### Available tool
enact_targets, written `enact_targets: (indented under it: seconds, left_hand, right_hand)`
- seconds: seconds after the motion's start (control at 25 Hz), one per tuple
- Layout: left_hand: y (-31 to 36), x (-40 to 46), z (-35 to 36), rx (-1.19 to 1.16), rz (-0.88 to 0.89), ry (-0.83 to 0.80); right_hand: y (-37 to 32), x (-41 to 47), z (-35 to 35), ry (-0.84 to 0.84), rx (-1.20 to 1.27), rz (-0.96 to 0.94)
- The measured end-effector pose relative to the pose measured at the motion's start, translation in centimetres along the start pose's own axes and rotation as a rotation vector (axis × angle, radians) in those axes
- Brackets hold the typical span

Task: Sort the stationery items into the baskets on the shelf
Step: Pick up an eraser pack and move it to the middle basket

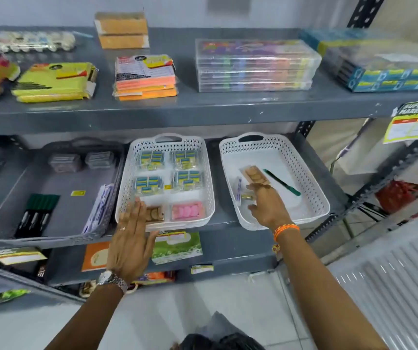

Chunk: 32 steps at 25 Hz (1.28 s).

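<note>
Both hands reach into the white baskets.
Left hand [129, 238] lies flat and empty on the middle basket [124, 198]; right hand [266, 205] fingers pinch a brown packet [254, 175] in the right basket [314, 183].

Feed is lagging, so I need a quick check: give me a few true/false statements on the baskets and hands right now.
1. The right hand is over the right basket. True.
2. A green pen lies in the right basket. True.
3. The middle basket is empty. False: it holds small packs, including a pink pack.
4. The left hand is inside the grey basket. False: it is at the middle basket's front edge.
</note>
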<state>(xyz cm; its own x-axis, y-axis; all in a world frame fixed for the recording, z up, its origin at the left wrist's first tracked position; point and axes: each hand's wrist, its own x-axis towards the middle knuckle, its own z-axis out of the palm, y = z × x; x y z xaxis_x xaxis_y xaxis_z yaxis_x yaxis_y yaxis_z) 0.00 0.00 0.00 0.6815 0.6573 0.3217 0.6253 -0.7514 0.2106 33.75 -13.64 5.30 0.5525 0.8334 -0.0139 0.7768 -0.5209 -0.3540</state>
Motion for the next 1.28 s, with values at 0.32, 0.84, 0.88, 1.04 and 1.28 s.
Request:
enact_targets:
  seconds: [0.32, 0.84, 0.88, 1.04, 1.28]
  left_hand:
    - [-0.7, -0.1, 2.6, 0.021, -0.089, 0.094]
    - [-1.4, 0.1, 2.4, 0.080, 0.016, 0.141]
    - [-1.5, 0.1, 2.3, 0.082, 0.013, 0.150]
    - [-1.2, 0.6, 2.3, 0.076, 0.030, 0.204]
    - [-1.6, 0.4, 2.7, 0.024, 0.038, 0.223]
  right_hand:
    - [1.9, 1.8, -0.2, 0.040, -0.127, -0.015]
    - [2.3, 2.7, -4.9, -0.014, 1.107, 0.344]
    - [1.8, 3.0, -5.0, -0.006, 1.109, 0.326]
    - [-2.4, 5.5, -4.5, -0.013, 1.007, 0.091]
    - [-15.2, 11.1, 1.6, -0.003, 0.265, -0.374]
